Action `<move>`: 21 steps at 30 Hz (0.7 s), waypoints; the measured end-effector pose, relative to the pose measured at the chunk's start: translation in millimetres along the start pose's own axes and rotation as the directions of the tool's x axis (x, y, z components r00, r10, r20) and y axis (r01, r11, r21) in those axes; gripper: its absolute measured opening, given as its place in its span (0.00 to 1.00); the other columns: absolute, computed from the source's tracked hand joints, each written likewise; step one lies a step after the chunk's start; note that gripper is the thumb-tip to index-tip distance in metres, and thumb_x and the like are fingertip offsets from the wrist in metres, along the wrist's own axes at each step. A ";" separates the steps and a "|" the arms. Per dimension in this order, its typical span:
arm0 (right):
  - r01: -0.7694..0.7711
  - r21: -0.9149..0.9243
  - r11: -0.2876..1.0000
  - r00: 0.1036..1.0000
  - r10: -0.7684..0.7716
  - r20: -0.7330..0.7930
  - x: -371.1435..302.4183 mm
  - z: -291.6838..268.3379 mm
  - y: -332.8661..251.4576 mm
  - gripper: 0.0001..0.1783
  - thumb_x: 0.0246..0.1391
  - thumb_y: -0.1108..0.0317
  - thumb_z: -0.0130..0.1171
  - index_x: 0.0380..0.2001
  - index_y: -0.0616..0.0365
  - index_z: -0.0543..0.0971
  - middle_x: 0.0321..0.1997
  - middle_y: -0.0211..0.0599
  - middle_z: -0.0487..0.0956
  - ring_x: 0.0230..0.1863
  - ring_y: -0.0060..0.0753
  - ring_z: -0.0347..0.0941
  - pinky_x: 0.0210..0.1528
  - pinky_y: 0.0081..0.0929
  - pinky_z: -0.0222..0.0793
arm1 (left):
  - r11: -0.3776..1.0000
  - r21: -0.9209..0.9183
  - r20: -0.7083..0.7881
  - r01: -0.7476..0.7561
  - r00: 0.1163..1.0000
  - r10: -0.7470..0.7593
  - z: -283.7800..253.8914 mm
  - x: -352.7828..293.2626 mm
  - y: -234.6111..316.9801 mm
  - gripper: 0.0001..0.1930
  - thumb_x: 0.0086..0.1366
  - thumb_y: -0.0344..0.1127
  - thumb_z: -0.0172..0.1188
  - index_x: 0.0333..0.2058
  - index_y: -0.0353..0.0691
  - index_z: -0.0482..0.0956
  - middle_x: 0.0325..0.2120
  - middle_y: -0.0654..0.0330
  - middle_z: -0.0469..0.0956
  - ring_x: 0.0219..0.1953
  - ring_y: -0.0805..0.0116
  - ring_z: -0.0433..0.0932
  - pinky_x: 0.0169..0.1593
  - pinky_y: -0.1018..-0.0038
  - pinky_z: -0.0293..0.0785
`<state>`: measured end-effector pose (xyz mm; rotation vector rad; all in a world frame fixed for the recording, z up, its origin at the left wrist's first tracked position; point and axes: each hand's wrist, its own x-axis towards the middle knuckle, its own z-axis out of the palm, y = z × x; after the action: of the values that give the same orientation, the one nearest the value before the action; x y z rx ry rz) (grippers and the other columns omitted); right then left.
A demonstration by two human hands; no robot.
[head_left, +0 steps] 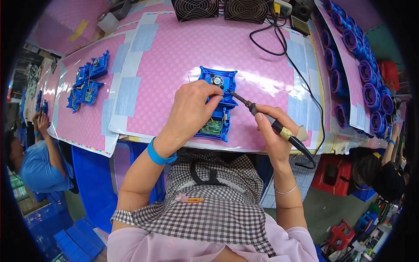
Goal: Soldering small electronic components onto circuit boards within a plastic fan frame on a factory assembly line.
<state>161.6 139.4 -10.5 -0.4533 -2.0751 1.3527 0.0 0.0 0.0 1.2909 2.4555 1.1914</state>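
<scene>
My right hand (275,126) grips a soldering iron (266,117) by its dark handle. The iron's tip points left, at the speaker side of a blue plastic housing (231,75). My left hand (192,107) is closed in a pinch over the housing, with a thin silvery solder wire (220,94) at its fingertips. A round speaker (216,80) sits in the upper shell. Below it, the other shell holds a green circuit board (212,127) with thin wires, partly covered by my left hand.
More blue housings (89,81) lie on the pink mat at left. Two black fans (196,9) stand at the back. The iron's black cord (301,74) loops along the right. Rows of blue ring-shaped parts (369,83) stand far right. Other people (43,163) work at both sides.
</scene>
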 end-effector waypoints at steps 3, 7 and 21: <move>-0.056 0.043 0.997 0.997 0.058 -0.049 -0.8 0.7 -2.4 0.09 0.47 0.78 0.64 0.35 0.64 0.83 0.30 0.39 0.82 0.29 0.25 0.76 0.32 0.20 0.68 | 1.000 0.003 0.007 0.023 1.000 -0.023 -0.2 -0.1 0.8 0.07 0.55 0.31 0.64 0.32 0.36 0.84 0.24 0.52 0.79 0.29 0.54 0.78 0.35 0.62 0.73; -0.056 0.040 0.998 0.997 0.058 -0.042 -2.1 -2.3 -0.8 0.09 0.50 0.78 0.63 0.37 0.66 0.82 0.31 0.37 0.81 0.27 0.21 0.75 0.29 0.17 0.68 | 1.000 -0.008 -0.001 0.009 1.000 -0.009 0.8 0.3 -0.1 0.07 0.55 0.31 0.63 0.32 0.36 0.83 0.25 0.52 0.79 0.29 0.54 0.78 0.35 0.62 0.73; -0.003 0.016 1.000 1.000 0.003 -0.004 -2.0 -2.1 2.5 0.09 0.52 0.77 0.62 0.38 0.66 0.82 0.32 0.35 0.81 0.26 0.18 0.73 0.28 0.14 0.67 | 1.000 0.004 -0.021 0.027 0.999 -0.027 2.5 0.8 1.0 0.07 0.55 0.30 0.61 0.31 0.34 0.83 0.26 0.50 0.79 0.30 0.53 0.79 0.36 0.62 0.73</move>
<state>164.4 140.8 -12.8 -0.4525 -2.0599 1.3679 1.2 2.4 -0.9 1.2481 2.4831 1.1994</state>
